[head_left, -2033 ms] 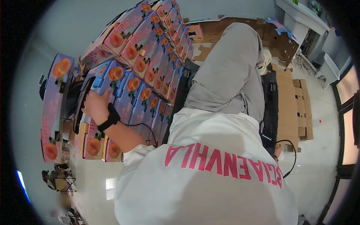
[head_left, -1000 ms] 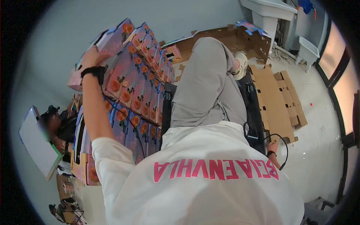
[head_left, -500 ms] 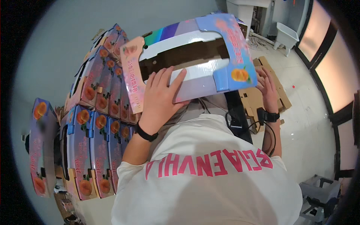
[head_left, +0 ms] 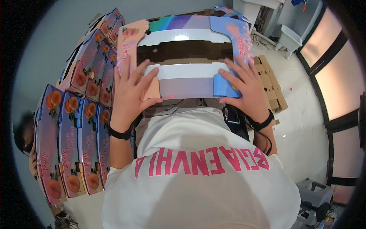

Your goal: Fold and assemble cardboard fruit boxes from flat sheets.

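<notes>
A printed fruit carton [head_left: 187, 89] in lilac, blue and peach colours lies in front of me, with a long cut-out in its top that shows its brown inside. My left hand [head_left: 131, 89] rests on its near left corner, fingers spread over the peach-coloured flap and thumb along the near edge. On the near right corner, over the blue flap, my right hand [head_left: 246, 87] lies with its fingers spread too. Both palms face down on the card. What the carton rests on is hidden.
Stacked cartons [head_left: 70, 141] of the same print stand at my left. Another person's hand [head_left: 33, 162] touches the leftmost one. Flat brown cardboard [head_left: 272, 86] lies to the right. Farther off are a small white tub [head_left: 289, 40] and grey crates [head_left: 314, 192].
The carton has levelled out from its tilt. My right hand has moved from its right end onto the near right corner, my left hand leftward. At left, the separate carton now stands against the stack.
</notes>
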Motion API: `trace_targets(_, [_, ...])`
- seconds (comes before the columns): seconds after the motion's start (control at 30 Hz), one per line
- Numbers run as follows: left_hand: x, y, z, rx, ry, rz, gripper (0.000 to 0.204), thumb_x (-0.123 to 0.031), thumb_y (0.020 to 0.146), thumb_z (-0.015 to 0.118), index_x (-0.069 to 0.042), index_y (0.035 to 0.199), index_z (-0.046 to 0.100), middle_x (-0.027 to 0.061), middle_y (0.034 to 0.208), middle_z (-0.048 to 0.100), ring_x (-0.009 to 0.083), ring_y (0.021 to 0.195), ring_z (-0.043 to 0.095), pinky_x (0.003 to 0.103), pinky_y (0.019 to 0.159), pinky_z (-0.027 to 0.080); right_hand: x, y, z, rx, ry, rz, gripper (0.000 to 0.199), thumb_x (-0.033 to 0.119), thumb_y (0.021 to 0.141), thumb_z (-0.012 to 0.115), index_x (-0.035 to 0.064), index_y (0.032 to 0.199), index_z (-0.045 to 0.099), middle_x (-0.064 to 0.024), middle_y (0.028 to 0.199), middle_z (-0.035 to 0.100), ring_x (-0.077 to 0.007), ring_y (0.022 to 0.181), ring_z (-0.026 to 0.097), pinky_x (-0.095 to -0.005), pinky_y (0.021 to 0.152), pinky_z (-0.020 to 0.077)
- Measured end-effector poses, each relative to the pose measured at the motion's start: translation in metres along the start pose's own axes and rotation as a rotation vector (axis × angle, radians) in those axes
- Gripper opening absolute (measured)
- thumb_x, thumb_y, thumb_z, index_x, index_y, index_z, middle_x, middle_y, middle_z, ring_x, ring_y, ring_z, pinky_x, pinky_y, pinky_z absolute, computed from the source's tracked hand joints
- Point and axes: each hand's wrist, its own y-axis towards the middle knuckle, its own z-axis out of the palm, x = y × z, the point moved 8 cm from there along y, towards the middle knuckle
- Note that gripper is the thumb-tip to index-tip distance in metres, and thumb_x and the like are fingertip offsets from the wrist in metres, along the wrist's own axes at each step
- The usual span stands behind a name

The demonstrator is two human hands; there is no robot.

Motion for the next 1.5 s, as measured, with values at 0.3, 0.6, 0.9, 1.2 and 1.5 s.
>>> trace_targets(0.3, [-0.003, -0.008, 0.007, -0.043, 0.068, 0.049, 0.085, -0.054, 0.077, 0.078, -0.013, 0.148, 0.062, 0.0096, 0.166, 0.050, 0.0444, 0.159, 0.033, 0.066, 0.129, 0.025, 0.007, 0.002, 0.006, -0.050, 0.027, -0.080, 0.069, 0.049, 0.077, 0.088, 0.0100, 0.133, 0.072, -0.0113, 0.121, 0.066, -0.0364, 0.127, 0.063, -0.0632, 0.123, 0.0364])
trace_targets(0.6, [-0.009, -0.011, -0.001, -0.084, 0.112, 0.076, 0.083, -0.062, 0.082, 0.067, -0.010, 0.146, 0.063, 0.0064, 0.163, 0.054, 0.0408, 0.157, 0.040, 0.062, 0.128, 0.032, 0.006, -0.003, 0.002, -0.080, -0.023, -0.100, 0.072, 0.051, 0.079, 0.086, 0.0059, 0.134, 0.071, -0.0117, 0.120, 0.066, -0.0339, 0.120, 0.065, -0.0661, 0.120, 0.0402])
trace_targets(0.9, [-0.008, -0.013, -0.013, -0.120, 0.091, 0.094, 0.082, -0.066, 0.083, 0.070, -0.009, 0.142, 0.067, 0.0070, 0.152, 0.063, 0.0422, 0.148, 0.052, 0.061, 0.119, 0.043, 0.006, -0.006, -0.004, -0.093, 0.060, -0.088, 0.074, 0.049, 0.078, 0.088, 0.0050, 0.135, 0.071, -0.0125, 0.121, 0.066, -0.0347, 0.119, 0.066, -0.0671, 0.120, 0.0400])
trace_targets(1.2, [0.007, -0.017, -0.046, -0.313, -0.226, 0.022, 0.089, -0.066, 0.070, 0.077, -0.005, 0.135, 0.070, 0.0142, 0.131, 0.073, 0.0424, 0.136, 0.064, 0.048, 0.107, 0.056, 0.004, -0.019, 0.002, -0.087, 0.128, -0.087, 0.075, 0.052, 0.081, 0.087, 0.0010, 0.134, 0.070, -0.0153, 0.123, 0.064, -0.0367, 0.119, 0.064, -0.0670, 0.122, 0.0375])
trace_targets(1.5, [0.037, -0.031, -0.042, -0.415, -0.263, -0.030, 0.045, -0.012, 0.094, 0.077, -0.004, 0.138, 0.068, 0.0159, 0.138, 0.068, 0.0389, 0.140, 0.060, 0.046, 0.114, 0.051, -0.002, -0.023, -0.007, -0.252, 0.285, -0.050, 0.079, 0.058, 0.082, 0.087, -0.0011, 0.132, 0.070, -0.0179, 0.126, 0.065, -0.0364, 0.118, 0.065, -0.0636, 0.122, 0.0400])
